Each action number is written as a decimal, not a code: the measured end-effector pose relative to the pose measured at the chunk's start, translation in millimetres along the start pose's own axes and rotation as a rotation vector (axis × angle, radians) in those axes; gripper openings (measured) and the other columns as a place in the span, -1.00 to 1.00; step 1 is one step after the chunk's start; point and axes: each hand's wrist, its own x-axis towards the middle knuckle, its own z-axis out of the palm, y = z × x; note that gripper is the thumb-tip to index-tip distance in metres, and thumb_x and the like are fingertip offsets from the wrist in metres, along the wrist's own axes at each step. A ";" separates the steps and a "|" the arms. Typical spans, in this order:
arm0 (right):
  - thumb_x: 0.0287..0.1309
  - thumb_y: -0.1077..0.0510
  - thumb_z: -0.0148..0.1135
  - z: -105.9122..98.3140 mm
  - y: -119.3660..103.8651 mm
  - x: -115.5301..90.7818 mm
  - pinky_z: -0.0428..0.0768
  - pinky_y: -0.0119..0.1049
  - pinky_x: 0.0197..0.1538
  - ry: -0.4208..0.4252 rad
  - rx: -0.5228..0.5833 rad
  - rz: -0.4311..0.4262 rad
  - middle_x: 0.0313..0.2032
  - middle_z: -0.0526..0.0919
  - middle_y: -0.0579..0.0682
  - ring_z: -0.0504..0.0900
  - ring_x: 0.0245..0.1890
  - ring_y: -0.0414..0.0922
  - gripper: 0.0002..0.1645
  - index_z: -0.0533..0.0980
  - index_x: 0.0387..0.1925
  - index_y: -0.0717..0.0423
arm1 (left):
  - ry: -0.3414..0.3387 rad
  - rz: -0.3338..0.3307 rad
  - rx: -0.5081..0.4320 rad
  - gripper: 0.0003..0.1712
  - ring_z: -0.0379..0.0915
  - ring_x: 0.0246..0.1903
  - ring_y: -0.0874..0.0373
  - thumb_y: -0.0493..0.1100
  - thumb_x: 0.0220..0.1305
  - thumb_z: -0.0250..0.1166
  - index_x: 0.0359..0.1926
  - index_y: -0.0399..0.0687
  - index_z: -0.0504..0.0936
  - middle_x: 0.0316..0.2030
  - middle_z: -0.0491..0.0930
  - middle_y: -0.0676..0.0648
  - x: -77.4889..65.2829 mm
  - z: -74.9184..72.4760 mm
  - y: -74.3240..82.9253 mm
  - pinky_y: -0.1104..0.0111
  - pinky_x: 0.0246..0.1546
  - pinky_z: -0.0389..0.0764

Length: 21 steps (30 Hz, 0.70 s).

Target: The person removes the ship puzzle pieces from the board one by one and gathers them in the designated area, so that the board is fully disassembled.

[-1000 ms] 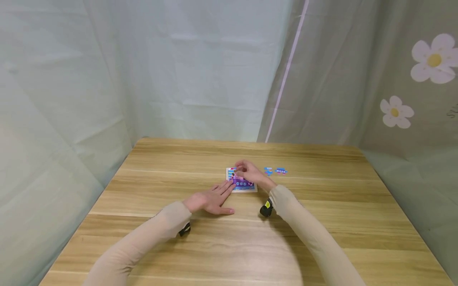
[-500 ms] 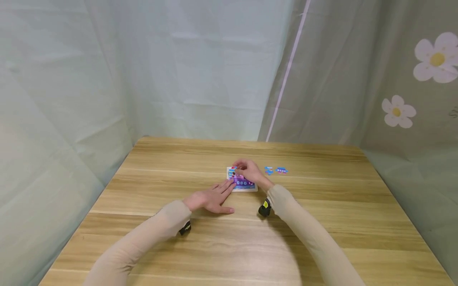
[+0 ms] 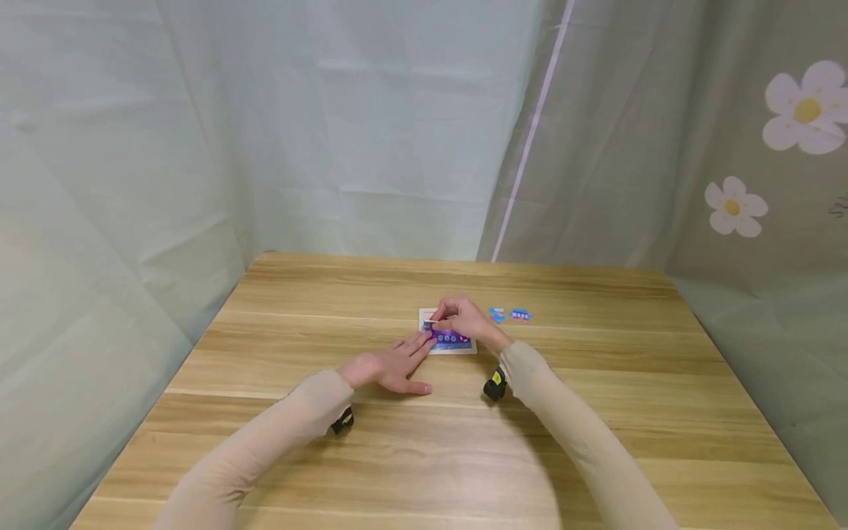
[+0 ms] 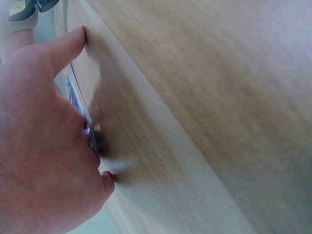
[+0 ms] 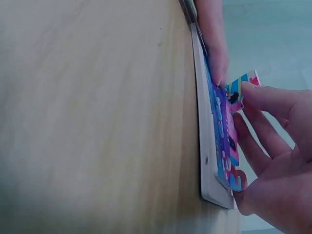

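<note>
A jigsaw puzzle point(image 3: 449, 340) in purple, pink and blue lies in a white-rimmed tray point(image 5: 207, 151) on the table. My right hand point(image 3: 464, 320) pinches a puzzle piece point(image 5: 236, 92) with blue and yellow stripes between thumb and fingers. That piece is tilted up, its lower edge at the puzzle's upper left part. With straight fingers, my left hand point(image 3: 399, 368) lies palm down, fingertips pressing on the puzzle's left side and thumb spread on the wood. In the left wrist view, the left hand point(image 4: 44, 136) hides most of the puzzle.
Two loose puzzle pieces lie to the right of the tray: a blue and white one point(image 3: 497, 315) and a blue and pink one point(image 3: 521, 315). The wooden table point(image 3: 318, 294) meets hanging curtains point(image 3: 371, 147) at its back and sides.
The striped piece, earlier lying flat in the puzzle, is now tipped up in my right hand. Pale tray base shows at the puzzle's upper left. My left hand has stayed nearly in place.
</note>
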 end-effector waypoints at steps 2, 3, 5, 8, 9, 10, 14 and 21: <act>0.18 0.26 0.29 1.0 -0.8 -0.4 0.56 -0.20 0.07 0.015 -0.016 0.002 -0.22 0.74 0.05 0.69 -0.16 -0.13 -0.95 0.56 -0.36 0.16 | -0.002 0.004 -0.009 0.11 -0.49 0.53 0.01 0.41 0.31 -0.01 0.53 -0.09 -0.34 0.54 -0.44 -0.14 -0.1 0.6 -0.5 0.08 0.52 -0.15; 0.19 0.24 0.28 1.7 -1.3 -0.4 0.56 -0.24 0.03 0.028 -0.029 0.010 -0.23 0.74 0.04 0.68 -0.19 -0.15 -0.94 0.55 -0.34 0.16 | -0.004 0.004 -0.008 0.11 -0.50 0.53 0.01 0.41 0.31 -0.02 0.53 -0.08 -0.35 0.54 -0.45 -0.14 -0.2 1.2 -0.7 0.08 0.52 -0.16; 0.22 0.23 0.26 3.2 -2.6 0.0 0.56 -0.31 -0.07 0.056 -0.057 0.025 -0.26 0.73 0.03 0.66 -0.25 -0.17 -0.93 0.53 -0.30 0.17 | -0.005 0.009 -0.011 0.12 -0.50 0.53 0.01 0.41 0.31 -0.01 0.53 -0.08 -0.36 0.54 -0.46 -0.13 -0.6 2.2 -0.7 0.09 0.52 -0.17; 0.24 0.22 0.24 5.0 -4.2 1.0 0.55 -0.34 -0.14 0.093 -0.092 0.056 -0.28 0.71 0.05 0.65 -0.27 -0.15 -0.92 0.54 -0.25 0.15 | 0.003 0.020 -0.014 0.12 -0.49 0.53 0.00 0.41 0.31 -0.01 0.53 -0.09 -0.35 0.54 -0.46 -0.13 -0.9 3.6 -0.6 0.09 0.51 -0.17; 0.25 0.21 0.24 5.6 -3.9 1.8 0.56 -0.33 -0.14 0.101 -0.103 0.064 -0.27 0.71 0.06 0.65 -0.26 -0.13 -0.90 0.55 -0.22 0.14 | 0.005 0.022 -0.016 0.12 -0.48 0.53 0.00 0.41 0.31 -0.01 0.53 -0.09 -0.35 0.54 -0.45 -0.13 -1.1 3.9 -0.7 0.08 0.51 -0.17; 0.25 0.21 0.23 6.0 -3.7 2.6 0.58 -0.31 -0.12 0.110 -0.113 0.072 -0.24 0.71 0.06 0.66 -0.22 -0.12 -0.89 0.57 -0.19 0.13 | 0.010 0.026 -0.022 0.11 -0.48 0.53 -0.01 0.40 0.31 0.00 0.53 -0.10 -0.34 0.54 -0.44 -0.14 -1.3 4.1 -0.8 0.08 0.51 -0.16; 0.26 0.15 0.24 6.2 -2.2 5.3 0.60 -0.18 0.03 0.141 -0.155 0.097 -0.13 0.72 0.07 0.66 -0.06 -0.04 -0.81 0.62 -0.11 0.07 | 0.015 0.031 -0.028 0.11 -0.48 0.53 -0.02 0.39 0.32 0.00 0.53 -0.11 -0.34 0.54 -0.44 -0.15 -1.8 3.1 -1.1 0.06 0.51 -0.16; 0.19 0.13 0.29 8.7 1.3 6.6 0.58 -0.11 0.09 0.217 -0.211 0.110 -0.10 0.73 0.09 0.64 -0.05 0.00 -0.75 0.67 -0.12 0.11 | 0.006 0.032 -0.046 0.11 -0.49 0.53 -0.01 0.38 0.31 0.02 0.53 -0.08 -0.35 0.54 -0.45 -0.13 -1.0 2.1 0.2 0.07 0.51 -0.17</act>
